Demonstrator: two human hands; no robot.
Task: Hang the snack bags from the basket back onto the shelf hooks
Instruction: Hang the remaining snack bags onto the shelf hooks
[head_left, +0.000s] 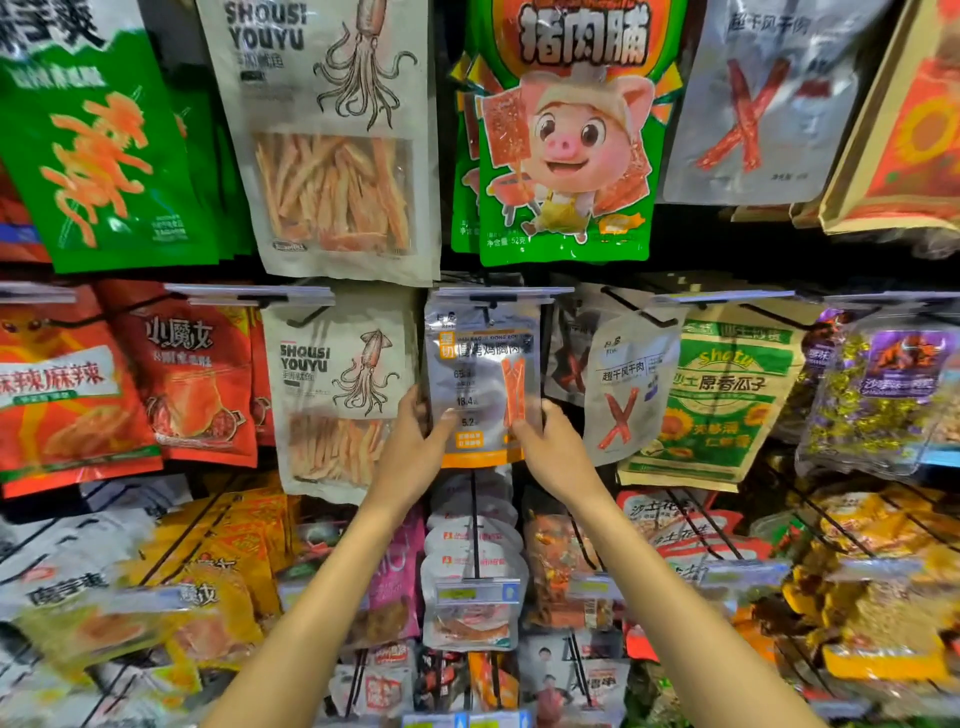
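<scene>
A silver snack bag (480, 374) with an orange bottom band hangs at the middle row of the shelf, its top at a black hook (488, 304) under a clear price strip. My left hand (415, 447) grips the bag's lower left edge, thumb on its front. My right hand (553, 452) grips the lower right edge the same way. Both forearms reach up from the bottom of the view. The basket is out of sight.
Beige squid-strip bags (337, 395) hang just left, a silver bag with red sticks (626, 395) just right. Green pig-cartoon bags (563, 135) hang above. Below, long black hooks (474, 525) with price tags stick out toward me, loaded with more packets.
</scene>
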